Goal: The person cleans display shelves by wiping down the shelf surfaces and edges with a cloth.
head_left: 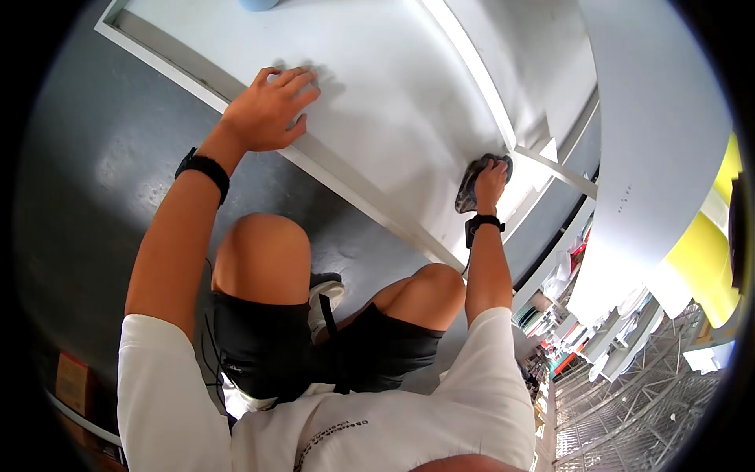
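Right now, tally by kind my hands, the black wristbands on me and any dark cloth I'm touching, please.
Left hand and right hand: 2 hands
Left wristband and right wristband: 2 wristbands
Dark cloth: 1, at the right hand
Total: 5

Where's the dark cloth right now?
The dark cloth is right of centre in the head view, under the right hand, on the white panel near a white rail.
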Tool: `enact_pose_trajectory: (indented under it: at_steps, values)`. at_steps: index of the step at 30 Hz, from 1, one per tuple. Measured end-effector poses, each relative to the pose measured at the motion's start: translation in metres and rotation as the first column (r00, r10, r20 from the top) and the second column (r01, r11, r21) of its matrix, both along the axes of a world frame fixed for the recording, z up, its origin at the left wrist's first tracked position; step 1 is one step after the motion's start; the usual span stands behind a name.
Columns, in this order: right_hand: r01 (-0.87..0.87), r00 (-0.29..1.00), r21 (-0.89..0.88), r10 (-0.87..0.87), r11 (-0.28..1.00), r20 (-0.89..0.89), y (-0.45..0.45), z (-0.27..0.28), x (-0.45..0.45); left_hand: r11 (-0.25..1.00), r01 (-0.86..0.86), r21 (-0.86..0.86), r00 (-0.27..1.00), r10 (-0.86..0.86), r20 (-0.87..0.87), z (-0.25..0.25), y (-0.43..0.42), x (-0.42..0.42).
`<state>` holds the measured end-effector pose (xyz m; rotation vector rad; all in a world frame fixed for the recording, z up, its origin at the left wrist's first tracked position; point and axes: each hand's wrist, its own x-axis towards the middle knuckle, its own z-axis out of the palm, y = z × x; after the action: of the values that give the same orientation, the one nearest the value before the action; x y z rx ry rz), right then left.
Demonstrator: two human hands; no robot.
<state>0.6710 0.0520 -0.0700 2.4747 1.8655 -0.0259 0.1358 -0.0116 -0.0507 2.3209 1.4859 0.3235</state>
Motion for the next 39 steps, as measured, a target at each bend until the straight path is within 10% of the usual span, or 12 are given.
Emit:
enact_pose_trajectory:
  at_steps: [4,11,29,34,37,38,39]
  values:
    - [-0.245,0.967,0.097,0.251,0.965,-0.050,0.003,-0.006,-0.100,0.999,0.019,-0.040,1.000,-0.019,-0.003,0.000,0.001,0.001]
    - [-0.790,0.493,0.368,0.865,0.491,-0.094,0.013,-0.007,-0.290,0.999,0.033,0.012,0.999,-0.033,-0.003,-0.005,0.001,0.000]
    - [-0.269,0.957,0.105,0.253,0.957,0.142,-0.026,-0.008,-0.010,0.998,0.069,-0.001,0.984,-0.068,-0.162,-0.011,-0.001,0.007]
    - [-0.162,0.917,-0.028,0.161,0.986,0.364,-0.080,-0.049,0.033,0.998,0.056,-0.021,0.991,-0.058,-0.124,-0.019,0.006,0.021]
    - [-0.130,0.982,-0.293,0.082,0.947,-0.171,-0.097,-0.024,0.004,0.992,-0.002,-0.124,0.938,-0.042,-0.344,-0.027,0.021,0.047]
    - [-0.292,0.912,-0.416,0.120,0.861,-0.392,-0.118,-0.009,-0.019,0.981,-0.055,-0.184,0.887,-0.037,-0.460,-0.013,0.006,0.056]
    - [-0.265,0.672,-0.507,-0.220,0.820,-0.708,-0.138,-0.002,-0.035,0.956,-0.075,-0.282,0.891,-0.063,-0.451,0.009,-0.008,0.064]
